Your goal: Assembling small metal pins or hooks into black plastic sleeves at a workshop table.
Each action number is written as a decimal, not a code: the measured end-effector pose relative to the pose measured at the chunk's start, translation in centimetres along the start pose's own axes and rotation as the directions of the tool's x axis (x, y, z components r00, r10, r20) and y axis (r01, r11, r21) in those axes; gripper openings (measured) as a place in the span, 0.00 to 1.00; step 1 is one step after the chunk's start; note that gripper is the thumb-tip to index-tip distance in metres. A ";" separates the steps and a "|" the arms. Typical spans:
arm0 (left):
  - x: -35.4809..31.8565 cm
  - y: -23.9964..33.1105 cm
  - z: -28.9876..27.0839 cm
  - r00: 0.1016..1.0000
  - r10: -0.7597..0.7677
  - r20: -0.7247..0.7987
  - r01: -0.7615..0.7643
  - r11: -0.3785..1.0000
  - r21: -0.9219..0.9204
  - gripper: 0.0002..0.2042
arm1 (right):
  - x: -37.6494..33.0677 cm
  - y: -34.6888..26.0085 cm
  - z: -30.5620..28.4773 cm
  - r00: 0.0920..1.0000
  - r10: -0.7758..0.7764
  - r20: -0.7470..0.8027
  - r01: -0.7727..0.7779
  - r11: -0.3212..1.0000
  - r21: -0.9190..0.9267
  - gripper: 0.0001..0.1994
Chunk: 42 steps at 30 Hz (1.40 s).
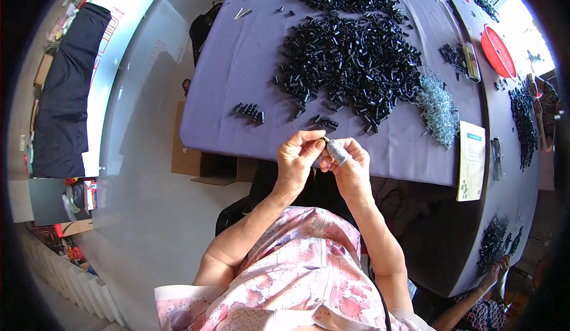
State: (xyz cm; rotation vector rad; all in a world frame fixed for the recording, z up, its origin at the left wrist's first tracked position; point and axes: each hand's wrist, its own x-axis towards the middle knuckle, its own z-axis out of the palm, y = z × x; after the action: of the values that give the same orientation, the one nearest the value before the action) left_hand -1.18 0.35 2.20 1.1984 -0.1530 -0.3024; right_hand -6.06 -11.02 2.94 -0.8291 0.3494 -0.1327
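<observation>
My left hand (298, 155) and my right hand (350, 166) meet just in front of the near edge of a table covered in purple cloth (237, 63). Between the fingertips of both hands sits a small black plastic part (325, 138). The right forefinger wears a grey finger cover (337, 151). A large heap of the same black parts (350, 57) lies on the cloth beyond the hands. A pile of small shiny metal springs or clips (439, 108) rests to its right.
A few small groups of black parts (249, 111) lie near the front edge. A paper booklet (471, 160) and a red round lid (497, 50) lie on the right. Another person's hand (496, 271) shows at lower right. Cardboard boxes (190, 153) stand under the table.
</observation>
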 end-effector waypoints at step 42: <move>0.4 0.8 -0.2 0.844 -0.424 0.328 0.535 0.705 -0.466 0.17 | 0.5 -2.9 -1.5 0.856 -0.316 0.409 0.502 0.697 -0.512 0.18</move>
State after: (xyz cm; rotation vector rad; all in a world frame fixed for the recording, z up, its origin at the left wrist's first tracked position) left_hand -0.66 0.68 2.86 0.6107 0.0854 -0.8764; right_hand -6.08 -14.19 4.02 -1.5522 -0.1063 -0.3292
